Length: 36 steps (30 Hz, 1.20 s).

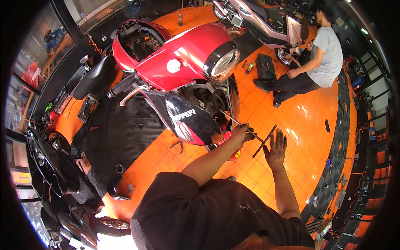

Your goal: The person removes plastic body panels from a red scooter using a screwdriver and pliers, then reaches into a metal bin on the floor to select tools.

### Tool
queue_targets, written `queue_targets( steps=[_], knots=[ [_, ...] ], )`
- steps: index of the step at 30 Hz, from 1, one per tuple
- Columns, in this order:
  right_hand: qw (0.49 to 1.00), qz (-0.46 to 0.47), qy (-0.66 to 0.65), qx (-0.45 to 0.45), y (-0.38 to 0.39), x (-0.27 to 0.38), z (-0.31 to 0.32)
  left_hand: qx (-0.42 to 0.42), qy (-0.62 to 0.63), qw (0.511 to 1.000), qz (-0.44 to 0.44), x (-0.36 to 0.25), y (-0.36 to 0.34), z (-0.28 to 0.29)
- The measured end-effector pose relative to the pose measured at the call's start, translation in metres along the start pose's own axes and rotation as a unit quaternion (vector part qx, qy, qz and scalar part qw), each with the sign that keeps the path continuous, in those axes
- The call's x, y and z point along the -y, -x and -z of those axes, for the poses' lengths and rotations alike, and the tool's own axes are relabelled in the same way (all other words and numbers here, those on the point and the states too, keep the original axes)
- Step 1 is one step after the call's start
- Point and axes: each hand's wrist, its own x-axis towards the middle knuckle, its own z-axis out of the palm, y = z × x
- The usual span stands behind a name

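A T-handle wrench [258, 150] reaches from the open front of a red and black scooter [179, 56] back toward me. My left hand [239, 135] is closed around its shaft, and the far tip runs into the dark opening below the headlight [225, 66], where its end is hard to see. My right hand [275, 150] is at the crossbar with its fingers stretched out and spread; it seems to touch the bar near the thumb. Inside the opening, frame parts and wiring [204, 96] lie exposed. A black side panel [189, 118] sits to the left of it.
At the right, a person [321, 58] in a grey shirt crouches beside a pink scooter [266, 25]. A black toolbox [265, 66] and a small bottle [250, 67] stand nearby on orange tiles. Black body panels [52, 162] and a loose seat [98, 77] are at the left.
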Motion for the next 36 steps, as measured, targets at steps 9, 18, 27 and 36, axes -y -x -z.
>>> queue_targets(
  steps=[9,18,27,36],
  knots=[
    [0.455,-0.315,-0.799,0.234,0.026,0.009,0.023,-0.055,0.017,0.998,-0.006,-0.013,-0.007,0.008],
    [0.979,-0.109,-0.172,0.008,0.014,0.018,0.014,-0.064,0.002,0.998,0.0,-0.01,-0.005,0.011],
    [0.932,-0.173,-0.316,0.042,-0.035,0.017,0.004,0.12,-0.116,0.98,0.105,0.024,0.003,0.019],
    [0.946,-0.049,-0.305,0.101,-0.047,-0.001,0.012,0.181,-0.252,0.95,-0.04,0.073,0.008,-0.019]
  ],
)
